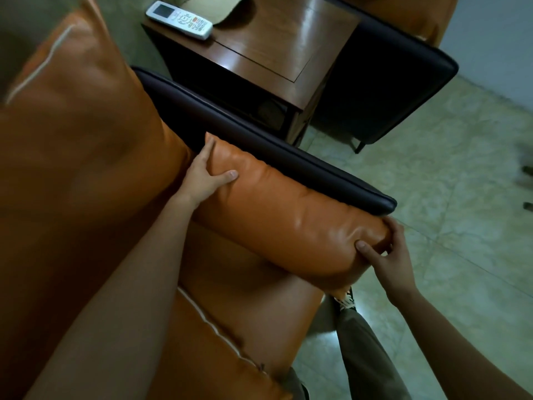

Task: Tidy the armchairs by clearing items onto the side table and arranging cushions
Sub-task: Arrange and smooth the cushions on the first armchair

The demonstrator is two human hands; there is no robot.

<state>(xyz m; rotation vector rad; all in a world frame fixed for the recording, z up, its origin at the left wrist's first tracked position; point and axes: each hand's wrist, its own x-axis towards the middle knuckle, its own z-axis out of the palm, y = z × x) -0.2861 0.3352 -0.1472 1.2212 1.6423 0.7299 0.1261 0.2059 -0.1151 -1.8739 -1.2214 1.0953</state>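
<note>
An orange leather side cushion (288,215) lies along the inside of the near armchair's dark armrest (259,151). My left hand (204,177) grips the cushion's far end, thumb on its top face. At the near end my right hand (386,252) pinches the cushion's corner, thumb pressed into the leather. A big orange back cushion (75,116) fills the left of the view. The orange seat cushion (230,327), edged with white piping, lies below the side cushion. On the wooden side table (277,53) lie a white remote control (180,19) and a beige cap (210,7).
A second armchair with a dark side panel (383,88) and orange upholstery stands beyond the side table. Pale tiled floor (447,183) spreads to the right. My leg in olive trousers (363,353) stands beside the seat's front edge.
</note>
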